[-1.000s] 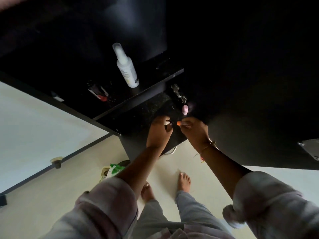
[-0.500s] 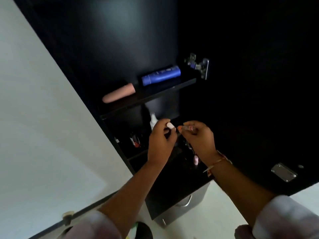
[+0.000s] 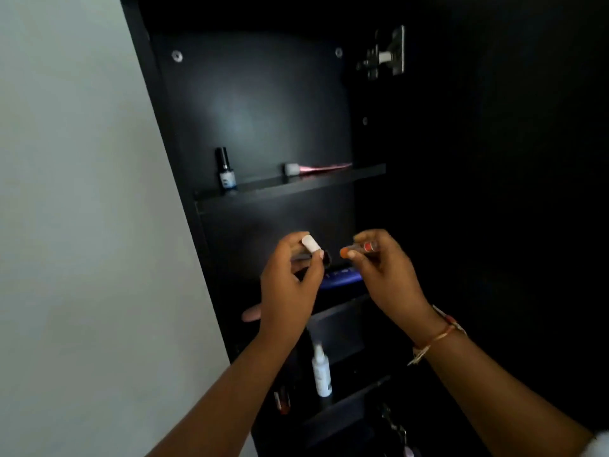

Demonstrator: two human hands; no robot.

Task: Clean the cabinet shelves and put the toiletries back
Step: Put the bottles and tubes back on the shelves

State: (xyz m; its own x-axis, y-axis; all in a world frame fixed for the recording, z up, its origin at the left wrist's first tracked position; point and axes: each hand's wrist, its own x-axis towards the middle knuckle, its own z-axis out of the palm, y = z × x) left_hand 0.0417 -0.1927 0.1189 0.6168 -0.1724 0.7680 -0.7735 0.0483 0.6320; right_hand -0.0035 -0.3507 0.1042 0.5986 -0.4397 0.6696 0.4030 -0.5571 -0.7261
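Cabinet (image 3: pixel 250 103) shelves hold two items up top: one nail polish bottle (image 3: pixel 226 171), one pink tube (image 3: pixel 316 168) (lying flat). Left hand (image 3: pixel 290 288) pinches a white cap (image 3: pixel 311 243); right hand (image 3: pixel 384 272) grips one orange-tipped stick (image 3: pixel 357 249).

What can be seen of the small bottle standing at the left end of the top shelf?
The bottle is a small nail-polish-style one: a tall, glossy black cap over a short body that looks like glass, with a blue and white label or contents. It stands upright and capped near the front edge of the dark shelf, close to the cabinet's left wall. Nothing touches it except the shelf. A pink tube lies apart to its right. Any label text is too small to read.
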